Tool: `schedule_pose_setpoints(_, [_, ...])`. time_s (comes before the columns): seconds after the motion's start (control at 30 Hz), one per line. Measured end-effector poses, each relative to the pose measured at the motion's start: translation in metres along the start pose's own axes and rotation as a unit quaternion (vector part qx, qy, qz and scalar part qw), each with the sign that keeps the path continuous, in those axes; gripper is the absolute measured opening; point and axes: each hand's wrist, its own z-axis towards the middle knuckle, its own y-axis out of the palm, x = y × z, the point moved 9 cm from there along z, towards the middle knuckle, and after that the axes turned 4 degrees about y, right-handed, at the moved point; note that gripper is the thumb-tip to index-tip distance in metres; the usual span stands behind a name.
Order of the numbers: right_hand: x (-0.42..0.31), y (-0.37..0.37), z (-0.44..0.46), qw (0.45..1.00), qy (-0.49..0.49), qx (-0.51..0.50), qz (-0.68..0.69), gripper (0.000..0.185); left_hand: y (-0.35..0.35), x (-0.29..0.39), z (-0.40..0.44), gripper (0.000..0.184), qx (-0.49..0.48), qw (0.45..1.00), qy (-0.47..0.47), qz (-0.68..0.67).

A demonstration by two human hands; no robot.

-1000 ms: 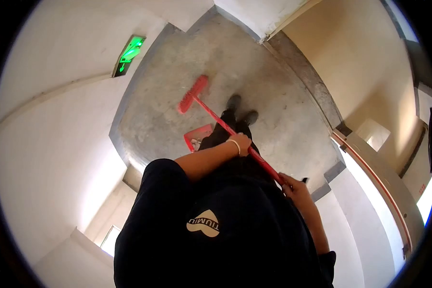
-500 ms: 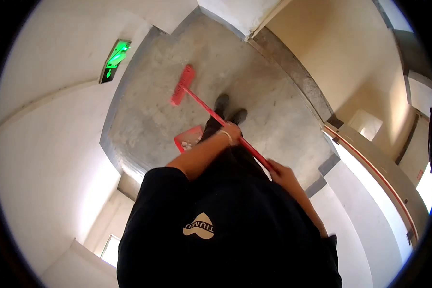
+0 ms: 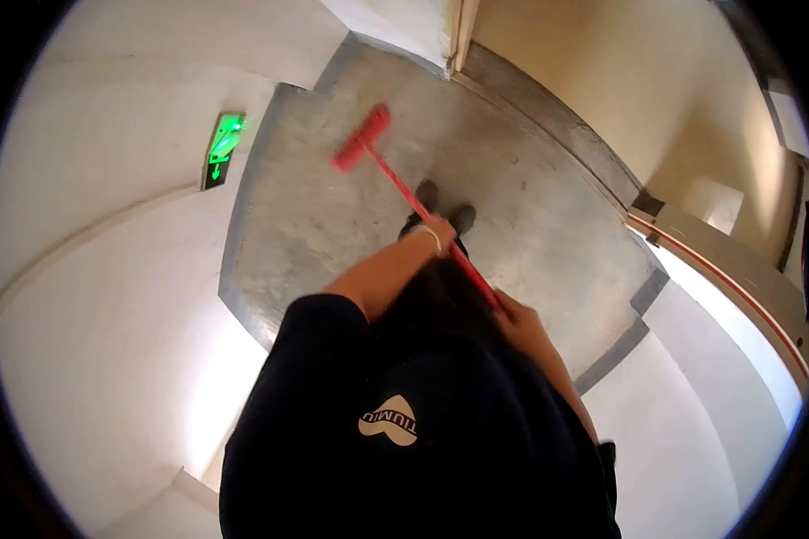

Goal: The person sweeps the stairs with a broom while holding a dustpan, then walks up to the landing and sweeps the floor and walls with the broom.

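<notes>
A red broom with a long red handle [image 3: 391,178] slants across the view, its wide head [image 3: 362,138] over the concrete floor and slightly blurred. My left hand [image 3: 436,232], with a pale band at the wrist, is closed around the middle of the handle. Closer to my body, my right hand [image 3: 518,320] grips the upper part of the same handle. Whether the bristles touch the floor I cannot tell.
My dark shoes [image 3: 463,218] stand on the grey concrete floor [image 3: 297,202]. White walls rise at the left, with a lit green exit sign [image 3: 223,151] low on one. A doorway sill [image 3: 548,117] runs along the upper right, near a red-striped panel [image 3: 719,274].
The broom head has moved up and a little right in view, both hands keeping hold of the handle. The red dustpan with debris beside my left arm has dropped out of sight.
</notes>
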Motion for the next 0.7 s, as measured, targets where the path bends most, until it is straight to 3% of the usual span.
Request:
schedule_pose_setpoints(0.07, [-0.003,-0.031,-0.039,0.997,0.063,-0.044,0.0,0.037,0.001,0.054,-0.004,0.035,-0.016,0.997,0.044,-0.058])
schedule_pose_setpoints(0.17, [-0.006,-0.055,-0.055,0.994,0.083,-0.063,0.024,0.036,-0.001,0.062,-0.014,0.037,0.007,0.993,-0.022,-0.118])
schedule_pose_setpoints(0.2, [-0.001,-0.052,-0.046,0.994,0.079,-0.066,0.017,0.036,0.007,0.051,-0.016,0.035,0.026,0.991,-0.047,-0.12])
schedule_pose_setpoints(0.27, [0.004,-0.029,-0.007,0.996,-0.018,-0.086,0.002,0.037,0.01,0.003,-0.025,0.032,0.044,0.989,-0.112,-0.082])
schedule_pose_setpoints(0.33, [-0.034,-0.001,0.042,0.989,-0.127,-0.063,-0.035,0.037,0.004,-0.069,-0.053,0.029,0.15,0.957,-0.23,-0.094])
schedule_pose_setpoints(0.37, [-0.054,0.015,0.064,0.986,-0.153,-0.055,-0.037,0.036,-0.007,-0.095,-0.072,0.031,0.173,0.942,-0.284,-0.038])
schedule_pose_setpoints(0.4, [-0.073,0.027,0.082,0.982,-0.177,-0.047,-0.038,0.036,-0.02,-0.115,-0.096,0.026,0.229,0.897,-0.379,-0.015])
schedule_pose_setpoints(0.47, [-0.089,0.037,0.101,0.988,-0.136,-0.031,-0.071,0.035,-0.019,-0.153,-0.1,0.035,0.239,0.882,-0.395,-0.09])
schedule_pose_setpoints(0.5, [-0.088,0.031,0.096,0.988,-0.131,-0.029,-0.074,0.035,-0.023,-0.157,-0.087,0.035,0.24,0.883,-0.391,-0.095])
schedule_pose_setpoints(0.57, [-0.075,0.004,0.084,0.994,-0.078,0.003,-0.075,0.036,-0.01,-0.133,-0.031,0.038,0.067,0.948,-0.294,-0.098])
schedule_pose_setpoints(0.6, [-0.052,-0.006,0.073,0.996,-0.037,0.011,-0.077,0.036,-0.008,-0.115,-0.009,0.038,0.07,0.949,-0.292,-0.101])
schedule_pose_setpoints(0.7, [0.027,-0.055,-0.005,0.994,0.105,0.023,-0.037,0.035,-0.028,0.021,0.052,0.034,0.043,0.989,-0.138,0.006])
